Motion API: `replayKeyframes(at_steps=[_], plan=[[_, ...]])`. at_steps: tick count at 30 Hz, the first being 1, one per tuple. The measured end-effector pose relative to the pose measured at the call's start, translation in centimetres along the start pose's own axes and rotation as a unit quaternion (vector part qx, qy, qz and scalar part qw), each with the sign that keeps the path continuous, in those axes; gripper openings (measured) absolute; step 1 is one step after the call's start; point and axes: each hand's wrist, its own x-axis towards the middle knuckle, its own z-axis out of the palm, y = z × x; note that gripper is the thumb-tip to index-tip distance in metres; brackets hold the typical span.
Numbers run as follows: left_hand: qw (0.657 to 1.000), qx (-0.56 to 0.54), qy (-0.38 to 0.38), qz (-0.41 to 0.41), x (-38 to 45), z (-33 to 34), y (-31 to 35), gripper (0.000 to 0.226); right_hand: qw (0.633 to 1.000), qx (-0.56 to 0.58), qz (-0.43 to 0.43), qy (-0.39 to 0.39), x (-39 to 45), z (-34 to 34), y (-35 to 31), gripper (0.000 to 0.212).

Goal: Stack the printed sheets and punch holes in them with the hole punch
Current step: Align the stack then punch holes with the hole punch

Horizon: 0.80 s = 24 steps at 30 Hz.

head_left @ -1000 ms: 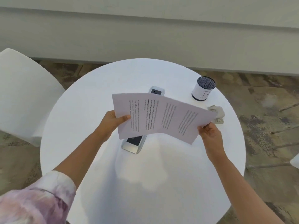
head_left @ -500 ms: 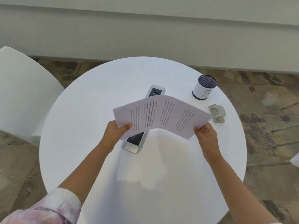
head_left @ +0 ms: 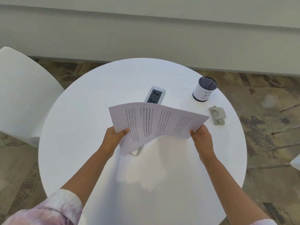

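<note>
Printed sheets (head_left: 155, 125): held above round white table (head_left: 90, 127), left hand (head_left: 113, 137) and right hand (head_left: 202, 137) pinching near corners; text too small to read. Hole punch (head_left: 217, 115) right of sheets. Mesh cup (head_left: 204, 91), paper label "F". White chair (head_left: 24, 95); worn floor (head_left: 267, 135).

The printed sheets (head_left: 155, 125) have come down lower and closer to the person, so they no longer hide the hole punch (head_left: 217, 115). More of the power strip (head_left: 155, 95) shows at the far end now. The left hand (head_left: 113, 138) and right hand (head_left: 203, 138) have moved back with the paper.
</note>
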Motion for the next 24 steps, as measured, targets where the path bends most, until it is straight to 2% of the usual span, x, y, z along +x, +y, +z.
replayKeyframes(at_steps=[1, 3, 5, 7, 8, 10, 11, 13, 16, 19, 20, 22, 24], plan=[[1.000, -0.016, 0.000, -0.008, -0.1, 0.1, 0.0, 0.017, 1.000, -0.016, 0.013, 0.018, 0.1, 0.1, 0.2, 0.030], [0.998, -0.058, 0.003, -0.030, -0.4, 0.5, -0.3, 0.019, 0.996, -0.037, 0.068, 0.042, 0.1, 0.4, 0.4, 0.058], [0.994, -0.096, 0.003, -0.056, -0.7, 1.2, -0.9, 0.023, 0.990, -0.019, 0.138, 0.023, 0.0, 0.9, 0.5, 0.084], [0.988, -0.132, -0.002, -0.080, -1.3, 2.3, -1.6, 0.029, 0.979, 0.026, 0.202, -0.011, 0.0, 1.3, 1.0, 0.099], [0.985, -0.148, -0.005, -0.091, -1.6, 2.9, -2.0, 0.030, 0.971, 0.076, 0.226, -0.025, 0.1, 1.3, 1.3, 0.097], [0.979, -0.174, -0.015, -0.109, -2.3, 4.0, -2.8, 0.029, 0.946, 0.196, 0.255, -0.048, 0.2, 1.5, 1.3, 0.066], [0.975, -0.187, -0.024, -0.117, -2.6, 4.4, -3.1, 0.030, 0.940, 0.226, 0.250, -0.044, 0.2, 1.7, 1.3, 0.051], [0.970, -0.203, -0.044, -0.126, -2.9, 4.9, -3.6, 0.035, 0.953, 0.214, 0.212, -0.028, 0.2, 1.5, 1.1, 0.037], [0.968, -0.206, -0.082, -0.114, -2.5, 4.5, -3.6, 0.048, 0.972, 0.210, 0.102, -0.041, 0.5, 0.9, 0.0, 0.037], [0.970, -0.189, -0.121, -0.094, -1.9, 3.4, -2.8, 0.083, 0.972, 0.225, 0.040, -0.055, 0.8, 0.0, -1.4, 0.038], [0.971, -0.187, -0.124, -0.084, -1.6, 3.0, -2.4, 0.085, 0.973, 0.222, 0.022, -0.064, 0.8, -0.4, -1.9, 0.041], [0.976, -0.165, -0.124, -0.064, -0.8, 2.0, -1.3, 0.075, 0.977, 0.200, -0.014, -0.074, 1.1, -0.9, -2.7, 0.044], [0.985, -0.107, -0.126, -0.040, 0.0, 1.2, 0.2, 0.057, 0.980, 0.179, -0.041, -0.076, 1.2, -1.3, -3.2, 0.038]])
